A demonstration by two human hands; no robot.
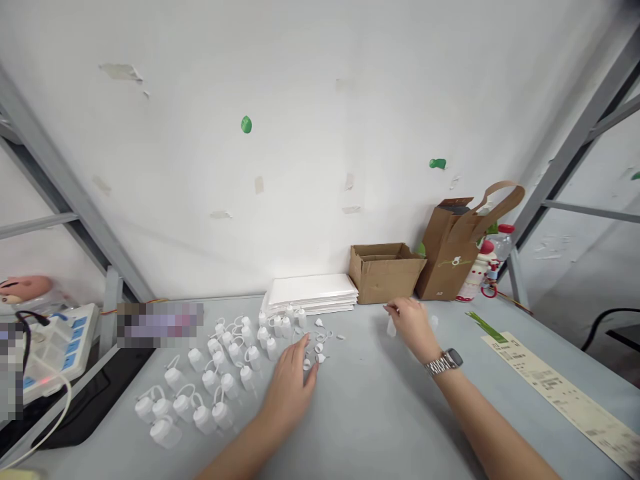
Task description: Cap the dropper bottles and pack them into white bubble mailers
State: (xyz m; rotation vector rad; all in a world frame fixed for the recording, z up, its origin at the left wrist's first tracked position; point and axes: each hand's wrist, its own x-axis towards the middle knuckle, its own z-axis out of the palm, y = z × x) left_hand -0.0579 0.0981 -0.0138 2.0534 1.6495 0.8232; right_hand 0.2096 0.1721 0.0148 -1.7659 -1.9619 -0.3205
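Observation:
My left hand [294, 373] reaches over the grey table with its fingers stretched and somewhat apart. Its fingertips are at a small group of loose white caps [320, 348], some with thin loops. To its left stand many small translucent bottles with white caps [227, 383], several with looped straps on top. Farther right, my right hand [413, 327], with a metal-band watch at the wrist, has its fingers closed at the top of a small translucent bottle [391, 327]. Another translucent piece [434, 323] shows just behind that hand, partly hidden.
Flat white boxes [313, 292] are stacked against the wall, beside an open cardboard box [387, 279] and a brown paper bag [445, 260]. A printed paper strip [560, 390] lies at right. A power strip [65, 347] and a black tray-like object [95, 393] occupy the left.

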